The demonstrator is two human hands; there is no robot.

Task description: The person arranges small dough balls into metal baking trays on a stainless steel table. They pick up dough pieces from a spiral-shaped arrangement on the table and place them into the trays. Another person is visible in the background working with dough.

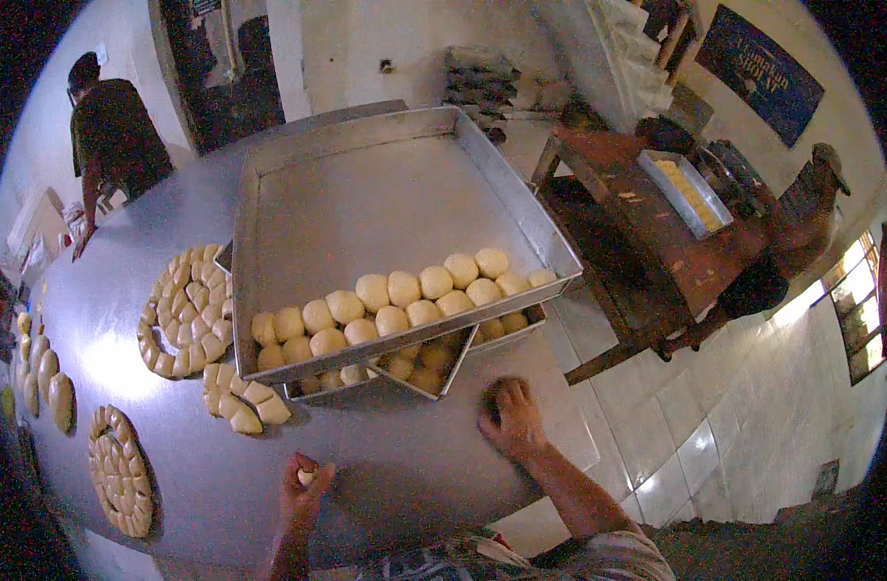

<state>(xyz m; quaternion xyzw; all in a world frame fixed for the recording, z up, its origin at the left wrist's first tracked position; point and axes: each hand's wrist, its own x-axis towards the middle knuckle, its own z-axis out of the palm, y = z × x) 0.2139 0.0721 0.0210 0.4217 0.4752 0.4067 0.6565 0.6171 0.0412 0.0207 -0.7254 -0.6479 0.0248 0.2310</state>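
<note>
A small piece of dough (307,477) shows between the curled fingers and thumb of my left hand (302,490), above the metal tabletop (407,479). My right hand (514,421) is cupped low over the table near its right edge; what lies under its palm is hidden. Beyond both hands, a big metal baking tray (370,196) rests on other trays. Two rows of round dough balls (373,293) line its near side. Left of it, cut dough pieces (190,305) lie in a coil, with a few loose dough pieces (245,399) closer to me.
Another coil of cut dough (120,472) and several long dough pieces (62,399) lie at the left. Smaller trays (421,367) of dough balls jut out beneath the big tray. One person stands far left; another is beside a wooden table (661,247) bearing a narrow pan (687,192).
</note>
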